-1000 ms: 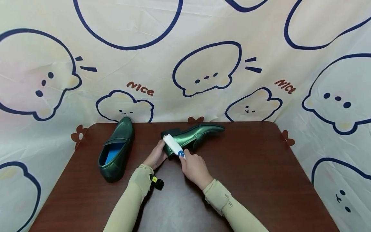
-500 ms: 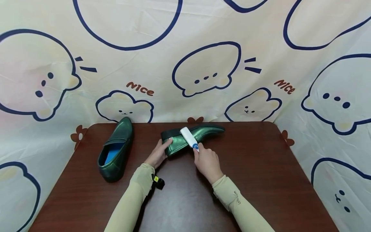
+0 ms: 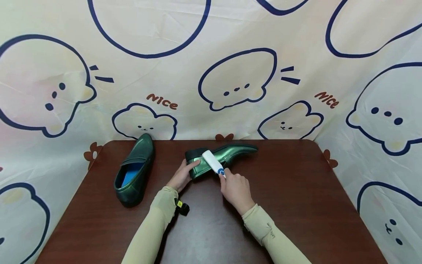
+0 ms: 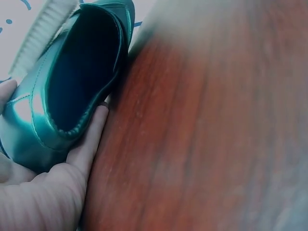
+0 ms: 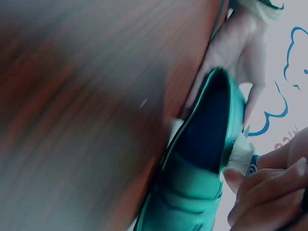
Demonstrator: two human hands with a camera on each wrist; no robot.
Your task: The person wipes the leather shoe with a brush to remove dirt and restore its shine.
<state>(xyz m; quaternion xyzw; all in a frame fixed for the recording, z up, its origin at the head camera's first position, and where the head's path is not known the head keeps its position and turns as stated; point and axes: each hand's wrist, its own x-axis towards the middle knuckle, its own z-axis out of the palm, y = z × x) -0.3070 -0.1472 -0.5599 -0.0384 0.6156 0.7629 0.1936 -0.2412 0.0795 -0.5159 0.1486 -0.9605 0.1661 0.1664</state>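
Observation:
A shiny green loafer [image 3: 234,151] lies tipped on its side near the table's back edge, its opening facing me and its toe to the right. My left hand [image 3: 180,176] grips its heel, thumb on the upward-facing side and fingers at the opening's edge, also seen in the left wrist view. In my right hand [image 3: 237,189] I hold a white brush [image 3: 211,160] by its blue-marked end. The brush's pale bristles [image 4: 41,38] meet the shoe's side in the left wrist view. Some fingers of my right hand are hidden in the head view.
A second green loafer [image 3: 140,151] with a blue insole [image 3: 131,173] stands upright at the left of the brown table [image 3: 296,201]. Behind the table hangs a cream cloth [image 3: 184,80] with blue cartoon outlines.
The brush moved right from the heel along the loafer's side, then slightly back left. My left thumb, hidden behind the brush before, now shows on the heel. The loafer has stayed in place.

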